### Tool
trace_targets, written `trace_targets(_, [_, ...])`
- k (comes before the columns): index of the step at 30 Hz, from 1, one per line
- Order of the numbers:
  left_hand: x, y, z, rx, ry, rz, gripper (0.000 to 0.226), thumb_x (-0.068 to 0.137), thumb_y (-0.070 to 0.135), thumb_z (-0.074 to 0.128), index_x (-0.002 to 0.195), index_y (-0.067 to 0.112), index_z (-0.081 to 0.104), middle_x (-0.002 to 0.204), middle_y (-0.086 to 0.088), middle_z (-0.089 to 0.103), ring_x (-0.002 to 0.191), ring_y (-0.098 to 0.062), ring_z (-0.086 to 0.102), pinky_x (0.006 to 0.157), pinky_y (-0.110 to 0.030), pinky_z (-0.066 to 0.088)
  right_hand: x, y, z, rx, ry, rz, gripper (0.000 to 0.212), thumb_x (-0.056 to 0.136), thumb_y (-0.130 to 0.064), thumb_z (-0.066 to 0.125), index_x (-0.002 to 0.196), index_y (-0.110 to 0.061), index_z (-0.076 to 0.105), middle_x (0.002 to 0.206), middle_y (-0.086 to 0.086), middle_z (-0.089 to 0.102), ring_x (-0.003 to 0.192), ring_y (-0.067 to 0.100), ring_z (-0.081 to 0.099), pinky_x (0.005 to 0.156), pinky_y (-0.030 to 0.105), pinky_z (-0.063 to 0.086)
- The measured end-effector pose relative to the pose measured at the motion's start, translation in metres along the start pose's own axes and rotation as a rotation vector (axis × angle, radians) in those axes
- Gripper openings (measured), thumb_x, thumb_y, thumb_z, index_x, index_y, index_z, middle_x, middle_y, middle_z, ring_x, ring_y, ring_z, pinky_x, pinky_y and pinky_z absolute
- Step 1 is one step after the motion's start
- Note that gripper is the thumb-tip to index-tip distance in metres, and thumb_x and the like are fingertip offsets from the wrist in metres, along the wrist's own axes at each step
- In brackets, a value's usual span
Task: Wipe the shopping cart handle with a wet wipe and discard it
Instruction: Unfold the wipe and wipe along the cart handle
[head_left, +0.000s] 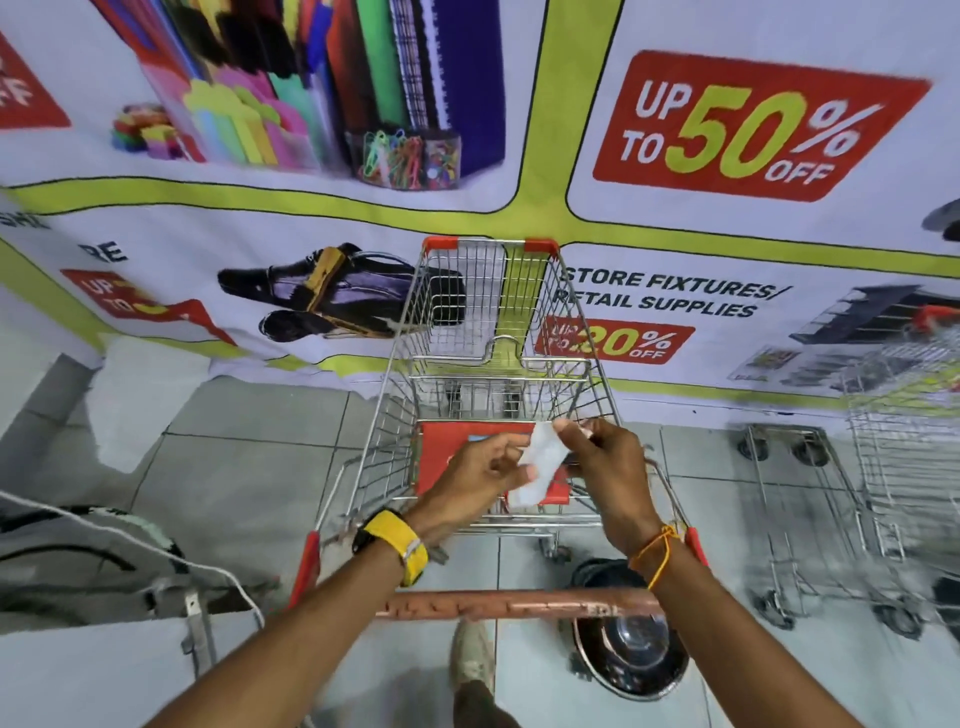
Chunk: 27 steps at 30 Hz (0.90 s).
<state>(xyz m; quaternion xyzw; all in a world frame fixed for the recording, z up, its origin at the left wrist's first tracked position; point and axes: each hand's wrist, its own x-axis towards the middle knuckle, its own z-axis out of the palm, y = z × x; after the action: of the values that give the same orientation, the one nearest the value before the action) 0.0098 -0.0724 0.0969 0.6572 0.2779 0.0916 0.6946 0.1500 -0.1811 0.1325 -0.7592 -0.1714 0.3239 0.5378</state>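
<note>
A wire shopping cart (457, 322) stands in front of me, its worn red handle (519, 605) running across below my forearms. Both hands are raised over the red child seat flap (441, 447). A white wet wipe (540, 462) hangs between them. My left hand (478, 473) pinches its lower part with the thumb, and my right hand (608, 467) grips its top edge with the fingertips. The wipe is above the basket and apart from the handle.
A round steel bin with a black rim (623, 644) sits on the tiled floor under the handle, to the right. A second wire cart (893, 457) stands at the right. A grey bag (78, 561) with a white cord lies at the left. A printed banner (727, 130) covers the wall ahead.
</note>
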Motion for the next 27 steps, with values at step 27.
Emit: trace_targets(27, [-0.108, 0.037, -0.017, -0.359, 0.310, -0.208, 0.023, 0.066, 0.015, 0.087, 0.083, 0.012, 0.073, 0.081, -0.004, 0.078, 0.070, -0.016, 0.072, 0.060, -0.027, 0.058, -0.128, -0.003, 0.032, -0.115, -0.158, -0.238, 0.003, 0.082, -0.015, 0.084, 0.080, -0.018, 0.083, 0.079, 0.006, 0.081, 0.070, 0.021, 0.074, 0.062, 0.022, 0.062])
